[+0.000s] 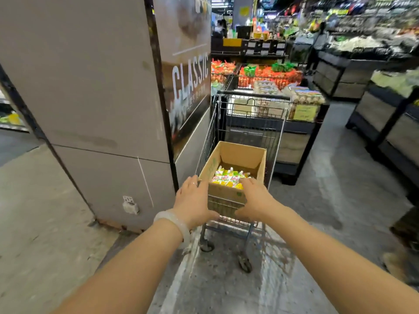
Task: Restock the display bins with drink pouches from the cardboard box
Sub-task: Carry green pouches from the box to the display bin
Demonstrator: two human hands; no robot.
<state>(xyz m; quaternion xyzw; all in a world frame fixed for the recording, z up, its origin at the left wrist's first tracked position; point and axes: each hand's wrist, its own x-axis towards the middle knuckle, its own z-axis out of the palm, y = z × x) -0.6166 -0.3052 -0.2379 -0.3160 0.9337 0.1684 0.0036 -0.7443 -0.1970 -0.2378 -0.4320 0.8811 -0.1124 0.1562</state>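
Supermarket aisle, grey pillar [90, 87] on my left. My left hand [192, 200] and right hand [254, 198] reach for the near end of the box [240, 155] in the cart [249, 123], fingers loosely spread, gripping nothing I can see. Pouches [229, 177] sit inside. I judge restocking hasn't begun; next I need a firm hold on the box, or a pouch.

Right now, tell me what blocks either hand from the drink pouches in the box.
Nothing visible does. The cardboard box sits open-topped in the cart; the pouches lie exposed. The left hand and right hand are at its near rim.
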